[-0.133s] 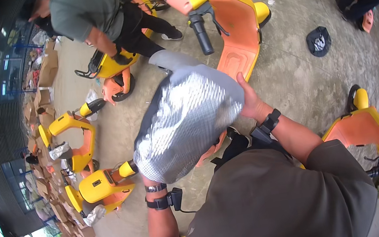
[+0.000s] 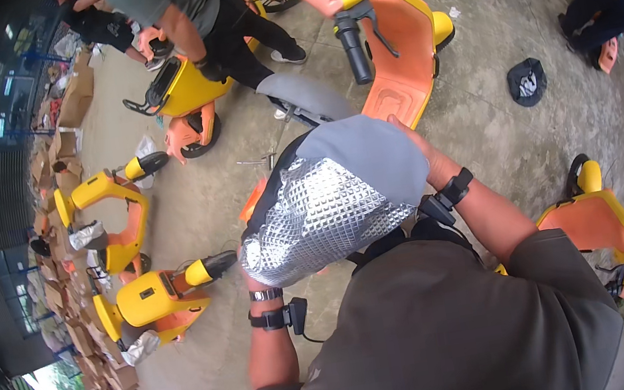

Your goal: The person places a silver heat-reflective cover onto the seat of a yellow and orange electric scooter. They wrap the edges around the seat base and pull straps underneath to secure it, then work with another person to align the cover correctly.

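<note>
Between my hands hangs a foil-lined cover [image 2: 332, 220], quilted silver on the side facing me, with a plain grey fabric panel [image 2: 370, 150] at its upper right and a dark edge on the left. My right hand [image 2: 425, 152] grips the grey panel's right side, its fingers partly behind the cloth. Most of my left hand [image 2: 252, 282] is behind the cover's lower left corner, where it holds the cover; its fingers are hidden. Just beyond the cover is a dark grey scooter seat [image 2: 305, 97]. Something orange [image 2: 252, 201] peeks out at the cover's left edge.
Ahead stands a yellow-and-orange scooter [image 2: 394, 45]. More scooters are at left [image 2: 117, 216] and right [image 2: 595, 225]. A co-worker [image 2: 181, 21] bends over another scooter at upper left. Cardboard boxes [image 2: 76, 101] line the left wall. A black bag [image 2: 527, 82] lies on the concrete floor.
The cover has turned in my hands, so more of its grey panel shows and the foil part sits lower. More of the grey seat is visible. The co-worker's body has shifted slightly.
</note>
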The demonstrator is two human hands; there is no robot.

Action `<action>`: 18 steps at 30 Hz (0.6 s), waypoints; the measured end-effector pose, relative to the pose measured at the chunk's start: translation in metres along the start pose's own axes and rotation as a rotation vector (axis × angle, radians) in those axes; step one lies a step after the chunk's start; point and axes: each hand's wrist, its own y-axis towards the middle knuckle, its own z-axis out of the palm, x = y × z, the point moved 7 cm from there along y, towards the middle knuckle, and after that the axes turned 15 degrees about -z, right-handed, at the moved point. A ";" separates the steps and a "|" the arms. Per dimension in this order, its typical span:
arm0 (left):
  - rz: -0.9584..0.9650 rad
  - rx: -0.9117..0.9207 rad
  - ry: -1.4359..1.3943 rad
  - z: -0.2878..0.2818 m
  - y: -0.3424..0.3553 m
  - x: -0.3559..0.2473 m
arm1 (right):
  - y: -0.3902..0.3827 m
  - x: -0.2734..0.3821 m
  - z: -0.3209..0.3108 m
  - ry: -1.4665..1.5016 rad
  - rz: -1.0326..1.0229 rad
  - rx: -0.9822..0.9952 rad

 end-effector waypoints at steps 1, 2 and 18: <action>-0.227 0.157 -0.854 0.004 0.006 0.015 | 0.004 -0.004 0.001 -0.080 0.065 0.023; -0.230 0.150 -0.880 0.006 0.005 0.015 | 0.007 -0.005 0.004 -0.100 0.082 0.029; -0.147 0.595 -0.689 0.013 0.042 -0.069 | -0.016 -0.029 0.102 -0.725 0.549 0.756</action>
